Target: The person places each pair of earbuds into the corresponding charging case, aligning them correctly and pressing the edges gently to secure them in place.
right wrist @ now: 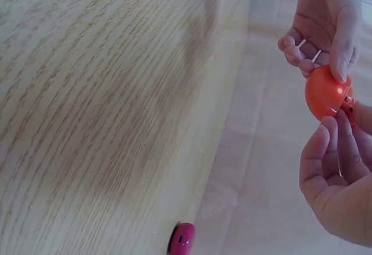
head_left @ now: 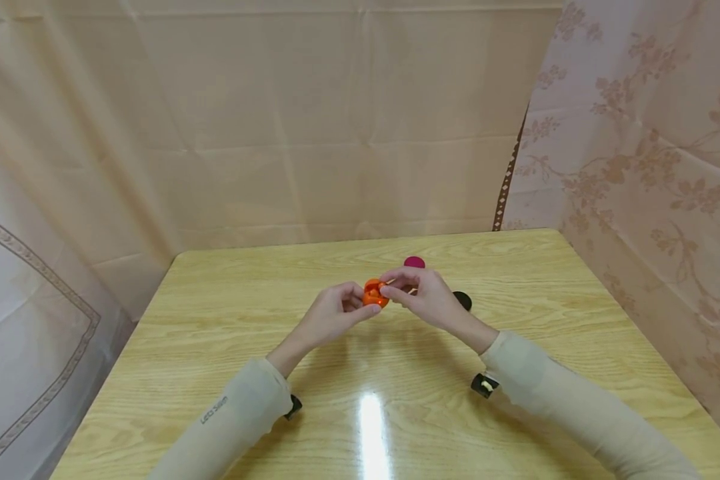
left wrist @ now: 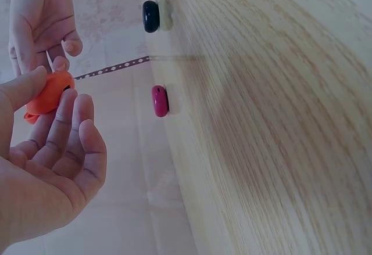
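Observation:
An orange earbud case [head_left: 375, 301] with its lid raised is held above the table. My left hand [head_left: 329, 315] grips it from the left, thumb on the near side and fingers around the far side. On the other side, my right hand [head_left: 427, 297] has thumb and fingertips together at the case's opening, pinching a small orange earbud [right wrist: 350, 101] there. The earbud is mostly hidden by the fingers. In the left wrist view, the closed underside of the case [left wrist: 51, 91] faces the camera, with a small dark slot in it.
Beyond my right hand, a magenta earbud case [head_left: 415, 262] lies on the wooden table [head_left: 216, 347]. A black earbud case [head_left: 465, 301] sits to the right, partly behind the right wrist. Curtains [head_left: 336, 133] hang behind the table and at both sides.

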Motion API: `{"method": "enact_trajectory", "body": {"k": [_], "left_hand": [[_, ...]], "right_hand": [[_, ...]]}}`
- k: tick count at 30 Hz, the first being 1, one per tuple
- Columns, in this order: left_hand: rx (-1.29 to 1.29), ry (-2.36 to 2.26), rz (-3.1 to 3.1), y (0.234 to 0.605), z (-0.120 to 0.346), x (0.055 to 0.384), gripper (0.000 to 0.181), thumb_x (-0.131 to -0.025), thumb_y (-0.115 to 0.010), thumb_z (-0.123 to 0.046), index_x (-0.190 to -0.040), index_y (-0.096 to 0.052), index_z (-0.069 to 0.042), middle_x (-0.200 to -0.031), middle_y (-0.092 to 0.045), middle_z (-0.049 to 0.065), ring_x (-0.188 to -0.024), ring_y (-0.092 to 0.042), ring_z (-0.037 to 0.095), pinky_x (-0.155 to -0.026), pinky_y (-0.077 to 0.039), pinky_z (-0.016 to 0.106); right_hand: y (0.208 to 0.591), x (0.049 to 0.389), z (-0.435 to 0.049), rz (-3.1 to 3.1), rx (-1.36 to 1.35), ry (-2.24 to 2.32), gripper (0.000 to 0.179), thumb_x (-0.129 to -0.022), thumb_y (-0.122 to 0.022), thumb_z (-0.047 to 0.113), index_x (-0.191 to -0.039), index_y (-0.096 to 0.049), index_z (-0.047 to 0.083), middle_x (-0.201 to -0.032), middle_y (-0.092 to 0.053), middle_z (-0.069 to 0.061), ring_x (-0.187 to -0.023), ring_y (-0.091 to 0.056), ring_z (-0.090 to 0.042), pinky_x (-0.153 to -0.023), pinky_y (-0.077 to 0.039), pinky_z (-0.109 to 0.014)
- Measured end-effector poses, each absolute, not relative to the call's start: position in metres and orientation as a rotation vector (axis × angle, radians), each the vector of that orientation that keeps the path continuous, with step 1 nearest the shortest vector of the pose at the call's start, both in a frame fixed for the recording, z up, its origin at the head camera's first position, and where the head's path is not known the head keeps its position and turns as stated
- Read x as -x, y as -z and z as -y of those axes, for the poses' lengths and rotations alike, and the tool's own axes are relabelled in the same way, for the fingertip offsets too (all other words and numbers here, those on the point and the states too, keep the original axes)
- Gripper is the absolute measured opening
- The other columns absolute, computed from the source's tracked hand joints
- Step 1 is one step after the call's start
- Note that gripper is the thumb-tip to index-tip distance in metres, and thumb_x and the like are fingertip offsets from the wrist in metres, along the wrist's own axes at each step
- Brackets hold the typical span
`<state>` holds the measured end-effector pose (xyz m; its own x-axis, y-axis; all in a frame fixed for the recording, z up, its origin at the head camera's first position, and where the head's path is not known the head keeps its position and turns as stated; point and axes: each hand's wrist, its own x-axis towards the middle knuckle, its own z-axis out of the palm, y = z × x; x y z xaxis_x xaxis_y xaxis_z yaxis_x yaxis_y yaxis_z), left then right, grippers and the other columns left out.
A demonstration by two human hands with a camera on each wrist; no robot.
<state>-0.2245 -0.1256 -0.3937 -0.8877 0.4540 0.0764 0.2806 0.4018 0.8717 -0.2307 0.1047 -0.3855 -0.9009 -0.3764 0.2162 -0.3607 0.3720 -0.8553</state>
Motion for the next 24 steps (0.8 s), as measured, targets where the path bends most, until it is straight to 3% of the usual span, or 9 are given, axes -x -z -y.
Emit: {"method": "enact_trajectory", "body": {"k": [11, 24], "left_hand": [[-0.665, -1.499, -2.485, 0.392, 0.128, 0.225, 0.028, -0.092, -0.077, -0.033, -0.099, -0.067, -0.009, -0.089, -0.068, 0.003, -0.086, -0.066, 0.038, -0.071, -0.055, 0.032], [-0.636, -1.499, -2.483, 0.385, 0.119, 0.228, 0.027, -0.092, -0.078, -0.031, -0.100, -0.066, -0.008, -0.090, -0.069, 0.002, -0.085, -0.067, 0.038, -0.071, -0.056, 0.029]], "right_hand": [[0.386, 0.233, -0.106, -2.594, 0.791, 1.567, 0.025, -0.096, -0.072, 0.017, -0.120, -0.071, 0.009, -0.100, -0.072, -0.002, -0.089, -0.066, -0.020, -0.076, -0.057, -0.037], [0.385, 0.240, -0.115, -2.605, 0.833, 1.575, 0.023, -0.095, -0.075, 0.019, -0.117, -0.071, 0.011, -0.107, -0.068, -0.002, -0.087, -0.067, -0.022, -0.069, -0.058, -0.033]]}}
